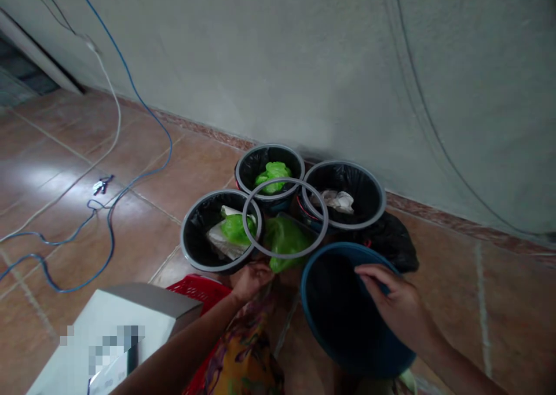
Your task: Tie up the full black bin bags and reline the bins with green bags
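My left hand (252, 280) is closed at the near end of a green plastic bag (289, 238), its fingertips pinched on the bag. A loose grey ring (325, 233) lies over the bag and across the rims of the bins around it. My right hand (397, 302) is above the mouth of a tilted blue bucket (313, 319), thumb and fingers pressed together; anything between them is too small to make out. The bucket's inside is dark.
Three black-lined bins stand by the wall: a left bin (187, 250), a back bin (299, 157) and a right bin (380, 201), each with rubbish inside. A black bag (397, 244), white box (143, 302), red basket (195, 288), keys (102, 185) and blue cable (113, 238) lie around.
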{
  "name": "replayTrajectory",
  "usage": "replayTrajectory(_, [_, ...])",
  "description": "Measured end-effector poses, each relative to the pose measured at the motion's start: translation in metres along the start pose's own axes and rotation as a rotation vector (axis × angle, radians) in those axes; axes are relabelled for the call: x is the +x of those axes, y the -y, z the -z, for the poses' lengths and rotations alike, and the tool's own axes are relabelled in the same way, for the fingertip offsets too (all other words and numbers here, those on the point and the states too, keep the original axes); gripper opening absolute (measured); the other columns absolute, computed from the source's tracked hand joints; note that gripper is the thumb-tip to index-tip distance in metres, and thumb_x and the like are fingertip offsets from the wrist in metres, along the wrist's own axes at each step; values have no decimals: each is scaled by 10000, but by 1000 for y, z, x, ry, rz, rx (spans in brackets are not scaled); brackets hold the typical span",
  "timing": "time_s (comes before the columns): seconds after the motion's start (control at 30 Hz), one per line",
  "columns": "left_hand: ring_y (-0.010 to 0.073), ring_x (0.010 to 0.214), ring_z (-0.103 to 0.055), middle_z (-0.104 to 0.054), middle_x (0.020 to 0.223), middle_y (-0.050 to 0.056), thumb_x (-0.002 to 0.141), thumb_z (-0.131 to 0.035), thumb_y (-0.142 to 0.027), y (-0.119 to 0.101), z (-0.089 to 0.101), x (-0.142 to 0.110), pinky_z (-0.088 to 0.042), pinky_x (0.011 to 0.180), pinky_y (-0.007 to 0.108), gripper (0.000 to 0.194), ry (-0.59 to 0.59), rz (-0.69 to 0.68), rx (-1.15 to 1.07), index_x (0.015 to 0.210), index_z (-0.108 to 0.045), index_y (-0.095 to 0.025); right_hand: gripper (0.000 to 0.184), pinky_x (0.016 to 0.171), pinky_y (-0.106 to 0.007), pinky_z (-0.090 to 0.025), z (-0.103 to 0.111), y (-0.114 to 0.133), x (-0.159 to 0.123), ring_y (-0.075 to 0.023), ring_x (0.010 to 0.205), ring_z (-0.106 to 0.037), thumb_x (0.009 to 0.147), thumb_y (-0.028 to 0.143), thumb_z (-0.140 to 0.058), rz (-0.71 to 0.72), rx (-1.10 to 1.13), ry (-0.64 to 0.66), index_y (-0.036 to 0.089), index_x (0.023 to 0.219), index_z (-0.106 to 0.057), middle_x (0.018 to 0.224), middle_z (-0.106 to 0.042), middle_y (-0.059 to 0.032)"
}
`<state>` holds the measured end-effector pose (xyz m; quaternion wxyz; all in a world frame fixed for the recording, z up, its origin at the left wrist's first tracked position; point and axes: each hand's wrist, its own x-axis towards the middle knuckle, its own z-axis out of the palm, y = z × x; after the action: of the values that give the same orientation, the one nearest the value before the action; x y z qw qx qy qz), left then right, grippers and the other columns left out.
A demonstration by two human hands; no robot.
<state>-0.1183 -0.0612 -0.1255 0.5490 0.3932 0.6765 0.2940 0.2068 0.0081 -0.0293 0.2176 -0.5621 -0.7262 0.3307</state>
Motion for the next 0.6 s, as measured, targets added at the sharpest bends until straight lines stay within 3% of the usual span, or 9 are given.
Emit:
replayTrajectory(0.13, [118, 596, -518, -588, 625, 3, 604, -715, -402, 14, 13, -15, -403, 609, 256, 292, -121, 129, -386, 678, -602, -143, 224, 814, -296, -510, -2, 19, -19, -179, 912, -655, 895, 326, -460, 14, -7, 108, 263, 942, -670, 974, -698, -24])
replayTrajectory(0.23, [94, 559, -485, -569, 615, -1, 591, -739, -399, 6, 8, -15, -375, 567, 238, 320, -30, 125, -466, 681, -589, -131, 258, 763, -279, -514, -18, 45, -40, -173, 856, -664, 911, 291, -416, 48, -2, 255, 255, 921, -671, 919, -703, -27])
replayTrajectory(0.33, [83, 556, -468, -571, 629, -5, 603, -752, -377, -13, 0, -13, -357, 553, 222, 312, 75, 100, -419, 725, -613, -125, 310, 828, -295, -509, -61, 74, -57, -183, 925, -663, 892, 202, -392, 104, 11, 460, 249, 1049, -655, 1006, -699, -42])
replayTrajectory(0.37, [79, 553, -461, -569, 627, -8, 605, -752, -365, -19, -1, -13, -354, 551, 217, 301, 106, 89, -413, 732, -619, -127, 370, 890, -320, -495, -79, 82, -58, -202, 1016, -643, 863, 171, -414, 97, -1, 443, 227, 1176, -604, 1114, -675, -67])
replayTrajectory(0.47, [69, 548, -443, -560, 628, -14, 621, -736, -324, -30, -1, -11, -357, 553, 206, 248, 188, 35, -429, 723, -620, -129, 640, 963, -422, -461, -137, 99, -43, -312, 1216, -522, 774, 173, -519, 7, -95, 211, 106, 1396, -380, 1333, -524, -193])
replayTrajectory(0.53, [70, 561, -455, -563, 654, -11, 642, -708, -304, -29, 4, -9, -378, 572, 202, 219, 203, 3, -443, 743, -616, -132, 684, 912, -433, -480, -170, 104, -23, -334, 1165, -555, 779, 161, -502, -129, -110, 89, 72, 1427, -303, 1323, -506, -237])
replayTrajectory(0.6, [89, 597, -496, -578, 700, 0, 698, -643, -307, -22, 11, -6, -413, 606, 213, 205, 159, -9, -383, 818, -616, -143, 595, 865, -429, -486, -196, 105, -5, -328, 1068, -610, 796, 133, -451, -238, -120, 73, 67, 1383, -375, 1217, -575, -239])
